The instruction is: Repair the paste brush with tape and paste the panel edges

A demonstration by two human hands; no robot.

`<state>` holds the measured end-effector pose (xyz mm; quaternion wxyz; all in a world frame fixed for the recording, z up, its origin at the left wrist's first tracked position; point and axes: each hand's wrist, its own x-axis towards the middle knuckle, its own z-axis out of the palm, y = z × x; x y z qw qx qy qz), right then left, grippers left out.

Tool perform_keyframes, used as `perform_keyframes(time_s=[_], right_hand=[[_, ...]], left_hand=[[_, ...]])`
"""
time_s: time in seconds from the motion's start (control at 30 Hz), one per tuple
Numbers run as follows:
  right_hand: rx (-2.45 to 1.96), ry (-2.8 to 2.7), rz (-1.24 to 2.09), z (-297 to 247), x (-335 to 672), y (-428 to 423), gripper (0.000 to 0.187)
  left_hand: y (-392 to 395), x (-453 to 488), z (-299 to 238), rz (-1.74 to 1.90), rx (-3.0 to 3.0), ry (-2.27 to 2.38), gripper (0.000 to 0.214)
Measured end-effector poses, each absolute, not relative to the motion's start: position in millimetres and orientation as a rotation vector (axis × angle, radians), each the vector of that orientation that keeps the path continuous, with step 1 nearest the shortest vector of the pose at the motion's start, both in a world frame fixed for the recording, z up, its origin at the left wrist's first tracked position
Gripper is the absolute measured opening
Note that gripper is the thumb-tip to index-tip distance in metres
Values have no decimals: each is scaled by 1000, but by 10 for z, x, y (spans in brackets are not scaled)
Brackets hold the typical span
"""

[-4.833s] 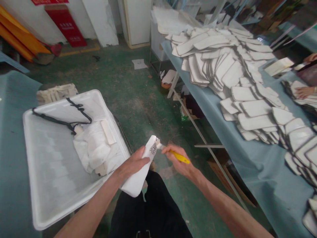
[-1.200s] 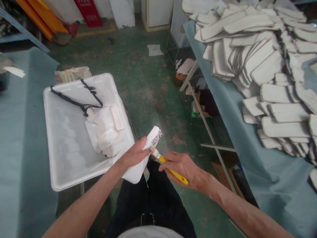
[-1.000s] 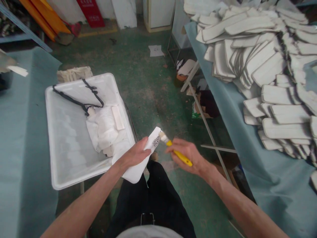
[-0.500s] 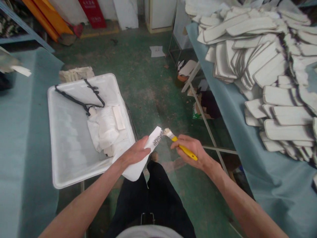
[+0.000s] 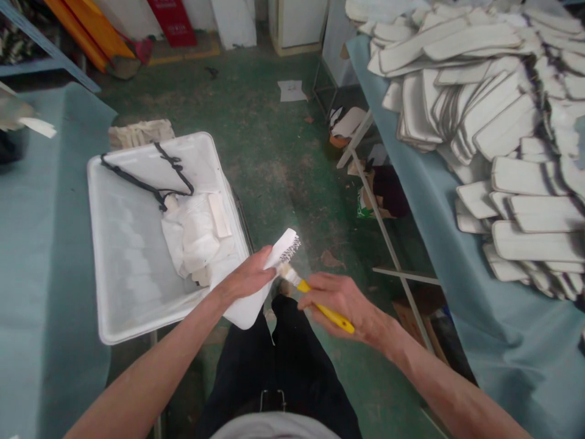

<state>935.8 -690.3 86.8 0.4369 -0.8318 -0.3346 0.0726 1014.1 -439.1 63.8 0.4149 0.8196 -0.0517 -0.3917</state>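
My left hand (image 5: 247, 277) is closed on a long white insole-shaped piece (image 5: 249, 305), holding it slanted over my lap; its upper tip carries dark markings. My right hand (image 5: 340, 302) grips a small brush with a yellow handle (image 5: 324, 310). The brush's pale bristles touch the right edge of the white piece just below its tip. Both hands hang over the green floor, right of a white tray (image 5: 114, 305).
The white tray holds a black cord (image 5: 150, 183) and a heap of white pieces (image 5: 194, 235). A blue-covered table (image 5: 461, 274) on the right bears several overlapping white pieces (image 5: 479, 103). Another blue surface (image 5: 36, 244) lies at left. Scraps sit under the table.
The brush swept up past the tip of the white piece and has come back down onto its right edge. My left hand kept holding the piece still.
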Motion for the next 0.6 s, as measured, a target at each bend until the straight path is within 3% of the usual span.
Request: perform_keyframes(time_s=[0.3,0.6], right_hand=[[-2052,-486,-25,974,9273,-7112,25],[-1246,274,-33,956,9144,-6859,12]], left_hand=[[-4325,10185,935,-975,2092,-23,49],[-4479,10034,1110,-939,1992,-6,50]])
